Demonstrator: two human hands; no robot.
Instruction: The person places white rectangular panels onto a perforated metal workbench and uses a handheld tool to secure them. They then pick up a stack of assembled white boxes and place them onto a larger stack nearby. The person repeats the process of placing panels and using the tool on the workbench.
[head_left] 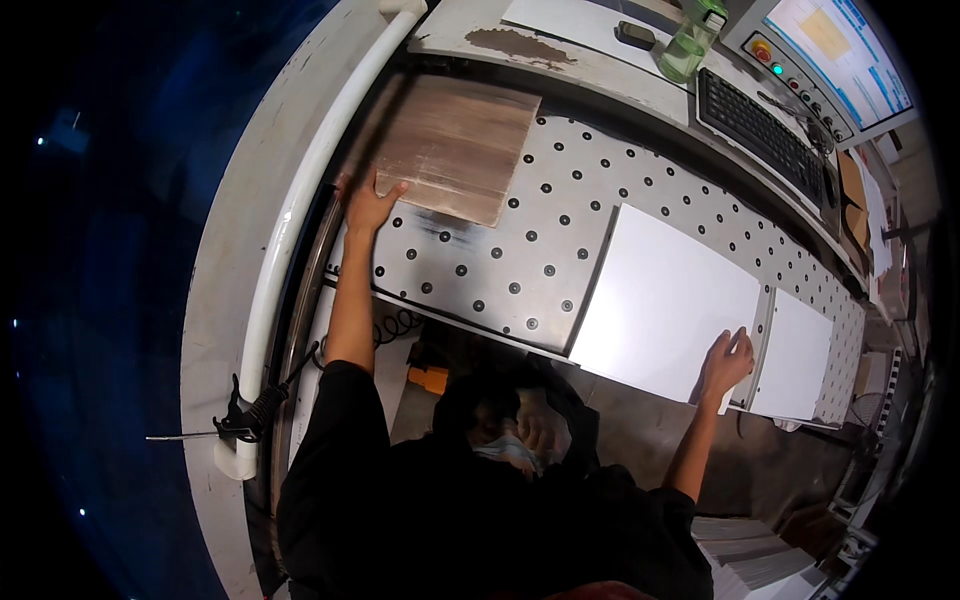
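A brown wood-grain board (455, 150) lies at the far left of the grey metal table (490, 268), which is dotted with black rollers. My left hand (370, 208) rests at the board's near left corner, thumb spread from the fingers, not wrapped around it. Farther right lies a white panel (655, 290), its near edge along the table's front. Over its right end, my right hand (727, 366) touches it with the fingers loosely bent and apart. A second, smaller white panel (795, 355) lies just beyond that hand, with a narrow gap between the two.
Along the left runs a white rail (320, 150) with a black clamp-like fitting (250, 415). At the back are a green bottle (690, 45), a black keyboard (760, 135) and a monitor (840, 45) with control buttons. Stacked boards (750, 550) sit at lower right.
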